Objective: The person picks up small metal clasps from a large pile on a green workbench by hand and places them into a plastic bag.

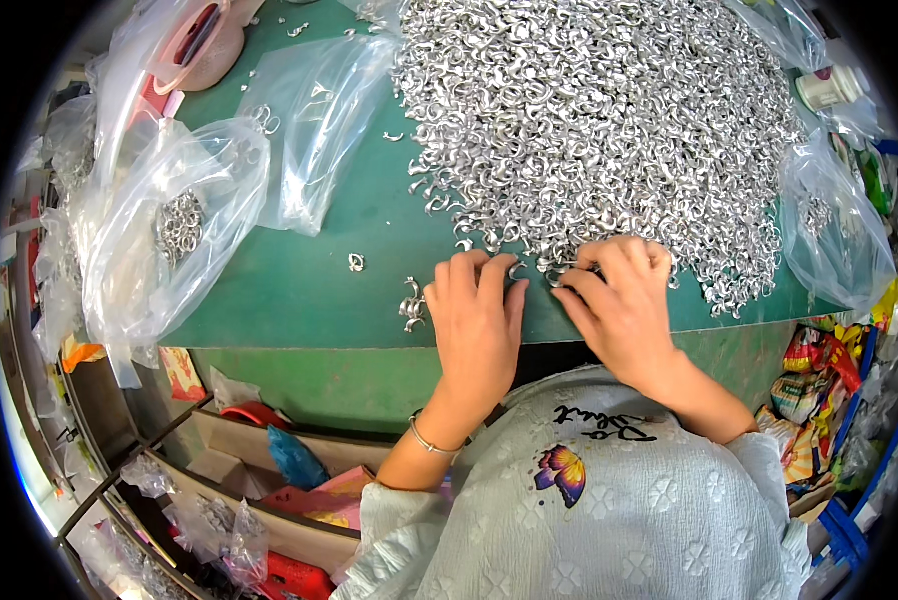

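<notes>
A large heap of small curved silver metal pieces [599, 120] covers the far middle and right of the green table. At its near edge, my left hand [472, 312] is closed, with one curved metal piece [515, 270] between thumb and forefinger. A short gap to the right, my right hand [624, 310] pinches another curved metal piece [557, 279] with its thumb and forefinger. The other fingers of my right hand curl at the heap's edge. Just left of my left hand lies a small cluster of metal pieces [412, 306]. A single piece [356, 262] lies farther left.
Clear plastic bags [174, 235] holding metal pieces lie at the table's left, and another bag [837, 225] at its right edge. A pink basket [204, 45] sits far left, a white bottle [831, 88] far right. Below the table edge is an open compartment drawer [269, 440].
</notes>
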Available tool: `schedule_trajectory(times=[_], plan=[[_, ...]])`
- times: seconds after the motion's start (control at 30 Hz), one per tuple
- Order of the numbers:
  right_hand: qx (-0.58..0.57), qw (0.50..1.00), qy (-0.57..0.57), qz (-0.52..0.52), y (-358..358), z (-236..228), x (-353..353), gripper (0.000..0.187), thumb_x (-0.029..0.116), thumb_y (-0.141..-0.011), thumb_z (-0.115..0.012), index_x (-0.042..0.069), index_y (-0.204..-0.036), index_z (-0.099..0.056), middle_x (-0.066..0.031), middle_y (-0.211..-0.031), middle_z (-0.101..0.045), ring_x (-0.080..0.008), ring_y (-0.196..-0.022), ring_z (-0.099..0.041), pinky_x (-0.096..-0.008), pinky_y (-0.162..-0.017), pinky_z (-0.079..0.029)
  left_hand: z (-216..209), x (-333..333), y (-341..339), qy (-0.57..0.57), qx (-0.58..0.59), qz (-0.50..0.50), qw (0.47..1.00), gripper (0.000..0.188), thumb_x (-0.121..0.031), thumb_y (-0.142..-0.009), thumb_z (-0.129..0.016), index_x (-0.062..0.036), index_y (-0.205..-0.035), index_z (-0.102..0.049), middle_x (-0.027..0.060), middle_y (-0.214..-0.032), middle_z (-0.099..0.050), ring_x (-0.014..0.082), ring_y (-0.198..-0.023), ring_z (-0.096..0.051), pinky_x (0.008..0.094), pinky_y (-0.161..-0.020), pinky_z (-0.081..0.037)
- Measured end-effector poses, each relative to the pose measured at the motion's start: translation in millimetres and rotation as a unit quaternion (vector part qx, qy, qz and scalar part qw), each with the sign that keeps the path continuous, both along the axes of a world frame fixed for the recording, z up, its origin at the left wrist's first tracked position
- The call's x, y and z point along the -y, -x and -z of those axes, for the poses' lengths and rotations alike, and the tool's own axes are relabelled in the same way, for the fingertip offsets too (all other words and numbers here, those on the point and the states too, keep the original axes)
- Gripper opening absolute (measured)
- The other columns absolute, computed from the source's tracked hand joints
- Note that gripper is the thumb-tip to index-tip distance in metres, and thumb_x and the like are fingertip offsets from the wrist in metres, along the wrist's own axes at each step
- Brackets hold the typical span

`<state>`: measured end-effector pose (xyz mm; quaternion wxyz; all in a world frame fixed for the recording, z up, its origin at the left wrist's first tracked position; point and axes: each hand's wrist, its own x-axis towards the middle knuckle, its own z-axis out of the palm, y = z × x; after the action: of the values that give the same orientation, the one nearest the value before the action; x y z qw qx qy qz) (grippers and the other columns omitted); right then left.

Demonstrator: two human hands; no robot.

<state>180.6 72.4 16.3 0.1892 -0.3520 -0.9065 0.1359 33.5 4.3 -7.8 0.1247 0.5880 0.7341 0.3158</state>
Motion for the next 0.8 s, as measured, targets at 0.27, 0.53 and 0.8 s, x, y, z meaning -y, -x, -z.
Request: schedule_trajectory(times=[0.27,0.53,0.8], plan=[[0.005,1.0,-0.015,0.005,0,12,1,0.014,0.013,-0.07,-0.07,0.009,-0.081,-0.062,-0.0017,-0.091,-0.049,-0.0204,-0.089,-0.046,-0.0404,-0.08,-0.029,0,-1,1,-0.014,-0.001,-0.009,1.0,0.022,-0.003,-0.072,-0.071,-0.0047,-0.091,-0.06,0.0084,-0.09,-0.052,0.0256,-0.084,-0.049,0.0365,-0.073,-0.034],[-0.005,1.0,-0.011,-0.005,4,18,2,0.014,0.011,-0.071,-0.07,0.008,-0.082,-0.062,-0.0018,-0.091,-0.049,-0.0207,-0.09,-0.047,-0.0393,-0.08,-0.03,-5,10,8,-0.077,0.124,-0.056,0.988,0.015,0.006,-0.072,-0.067,-0.0001,-0.084,-0.06,0.0095,-0.083,-0.058,0.0217,-0.071,-0.054,0.0306,-0.067,-0.043],[-0.062,0.997,0.015,-0.053,11,16,-1,0.015,0.009,-0.072,-0.068,0.006,-0.084,-0.06,-0.0028,-0.096,-0.053,-0.0211,-0.09,-0.048,-0.0378,-0.079,-0.032,-3,25,11,-0.044,0.095,-0.069,0.992,0.017,0.008,-0.07,-0.068,0.0001,-0.083,-0.06,0.0092,-0.082,-0.059,0.0214,-0.07,-0.054,0.0305,-0.065,-0.044]])
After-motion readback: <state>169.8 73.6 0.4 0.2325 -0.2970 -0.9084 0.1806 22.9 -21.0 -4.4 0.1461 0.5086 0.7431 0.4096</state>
